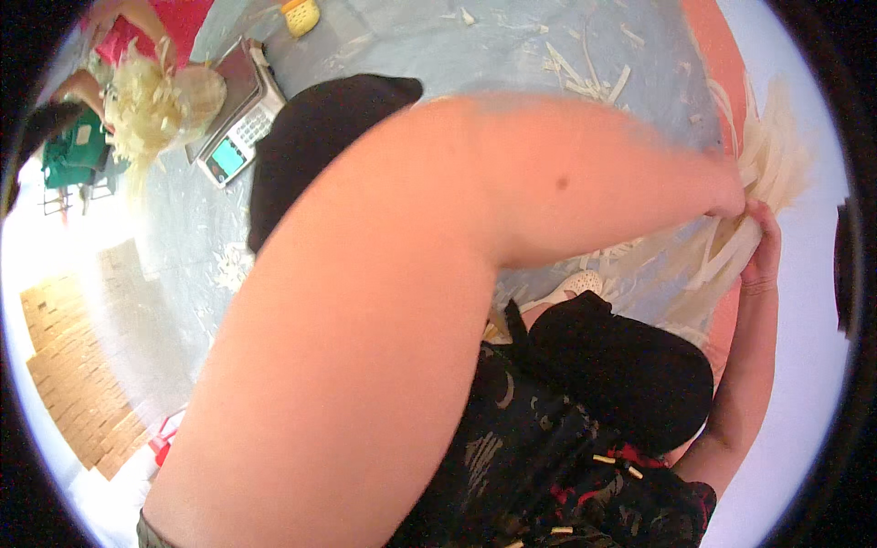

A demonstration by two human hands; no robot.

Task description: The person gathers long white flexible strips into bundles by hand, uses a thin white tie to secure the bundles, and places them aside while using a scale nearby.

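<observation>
My left arm reaches across the whole view to the far right. There my left hand [724, 190] is closed at a bundle of long pale strips [775, 164]; its fingers are partly hidden and slightly blurred. Just below it, my right hand [766, 242] grips the same bundle with bent fingers. The strips fan out above both hands, and loose ends hang down to the left of the right hand.
At upper left another person's hand [96, 96] is at a pale strip bundle [151, 105], beside a digital scale [239, 137]. Strip scraps [594, 82] litter the grey-blue floor sheet [493, 46]. A yellow shoe [300, 16] shows at the top, and a white shoe [577, 285] near my black-clothed knee [621, 365].
</observation>
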